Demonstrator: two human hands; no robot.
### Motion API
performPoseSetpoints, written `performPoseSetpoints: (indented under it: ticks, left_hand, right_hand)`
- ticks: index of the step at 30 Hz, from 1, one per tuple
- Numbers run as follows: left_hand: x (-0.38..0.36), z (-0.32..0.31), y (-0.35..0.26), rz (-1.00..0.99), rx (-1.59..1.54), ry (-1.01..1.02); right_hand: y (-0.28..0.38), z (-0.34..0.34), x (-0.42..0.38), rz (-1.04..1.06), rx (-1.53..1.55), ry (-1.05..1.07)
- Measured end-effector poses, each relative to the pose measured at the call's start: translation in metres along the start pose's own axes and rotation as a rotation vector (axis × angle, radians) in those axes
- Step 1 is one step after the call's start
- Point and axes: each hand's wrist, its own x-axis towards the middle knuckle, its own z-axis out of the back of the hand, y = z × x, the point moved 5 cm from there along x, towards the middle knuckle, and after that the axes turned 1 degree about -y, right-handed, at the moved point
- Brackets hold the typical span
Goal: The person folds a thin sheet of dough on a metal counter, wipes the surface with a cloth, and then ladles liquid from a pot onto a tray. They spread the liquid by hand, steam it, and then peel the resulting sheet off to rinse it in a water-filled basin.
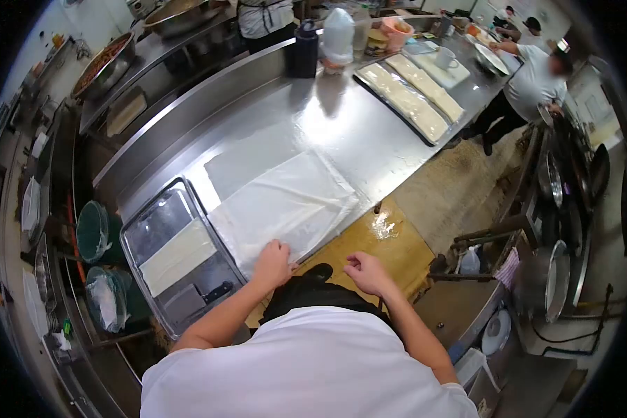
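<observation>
At the near edge of the steel table, my left hand has its fingers bent over the near edge of a clear plastic sheet. The sheet lies wrinkled, with a pale, thin layer showing through it. My right hand hangs in the air beyond the table edge, to the right of the sheet. Its fingers are loosely curled and apart, with nothing seen in them. Left of the sheet, a dark metal tray holds a pale flat dough strip and a dark-handled scraper.
A second tray with long pale dough strips lies farther along the table. Near it stand a dark bottle, a clear container and a white board. Another person stands at the far right. Green bins are at left.
</observation>
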Motion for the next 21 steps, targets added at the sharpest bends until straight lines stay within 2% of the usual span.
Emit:
performPoseSetpoints:
  ticks: [2, 5, 6, 9, 11, 12, 15, 18, 21]
  left_hand:
    - [-0.002, -0.009, 0.007, -0.09, -0.043, -0.052]
    - [0.003, -0.006, 0.016, -0.009, -0.241, -0.119]
    - [0.006, 0.004, 0.015, 0.03, -0.323, -0.161]
    - [0.018, 0.049, 0.013, 0.131, -0.525, -0.253]
    - [0.032, 0.076, 0.017, 0.168, -0.594, -0.289]
    - [0.037, 0.095, 0.011, 0.204, -0.548, -0.183]
    - [0.048, 0.091, 0.007, 0.078, -0.054, 0.254]
    - [0.044, 0.085, -0.018, -0.033, 0.007, 0.323]
    - [0.054, 0.051, -0.049, -0.119, -0.296, 0.758]
  right_hand:
    - [0.024, -0.019, 0.024, 0.001, -0.044, 0.091]
    - [0.074, -0.038, 0.046, 0.384, -0.348, -0.106]
    - [0.078, -0.048, 0.062, 0.535, -0.337, -0.096]
    - [0.095, -0.054, 0.106, 0.727, -0.603, -0.216]
    - [0.085, -0.041, 0.146, 0.557, -0.771, -0.156]
    - [0.079, -0.031, 0.158, 0.466, -0.85, -0.127]
    - [0.075, 0.017, 0.162, 0.417, -0.807, -0.377]
    - [0.057, 0.054, 0.15, 0.309, -0.745, -0.483]
    - [0.025, 0.084, 0.121, 0.185, -0.733, -0.614]
